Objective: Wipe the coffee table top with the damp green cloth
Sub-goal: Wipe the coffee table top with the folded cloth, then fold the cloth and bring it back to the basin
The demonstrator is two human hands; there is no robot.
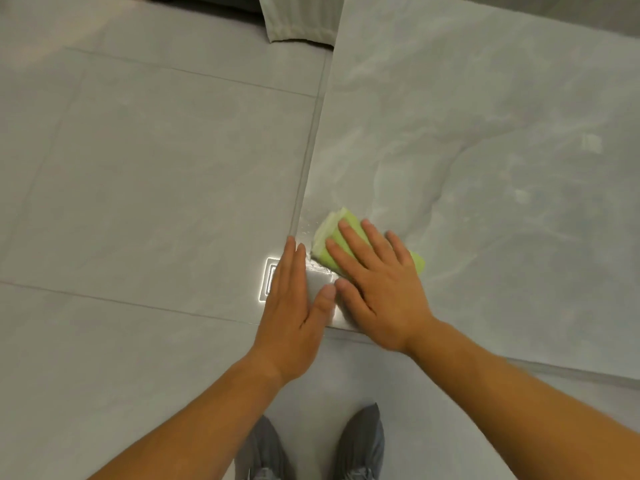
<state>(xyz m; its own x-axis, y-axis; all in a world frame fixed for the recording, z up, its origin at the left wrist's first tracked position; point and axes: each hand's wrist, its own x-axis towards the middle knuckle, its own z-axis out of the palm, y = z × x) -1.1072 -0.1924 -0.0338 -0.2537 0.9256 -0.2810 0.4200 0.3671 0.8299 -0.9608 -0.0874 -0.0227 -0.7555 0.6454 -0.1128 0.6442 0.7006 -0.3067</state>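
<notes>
The floor is laid with large, pale grey, glossy tiles with a faint marbled cloudiness. Thin grout lines cross it at a slant, one in the upper part and another lower down on the left. A bright rectangular glare of light reflects off the tile near the middle. At the top edge a pale, faintly striped fabric hangs down to the floor, with a dark, indistinct shape just beside it on the left.

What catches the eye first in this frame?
The bright green cloth stands out, folded at the near left corner of the grey marbled table, pressed flat under the right hand. The left hand lies straight-fingered beside it at the table's corner, by a white glare.
</notes>
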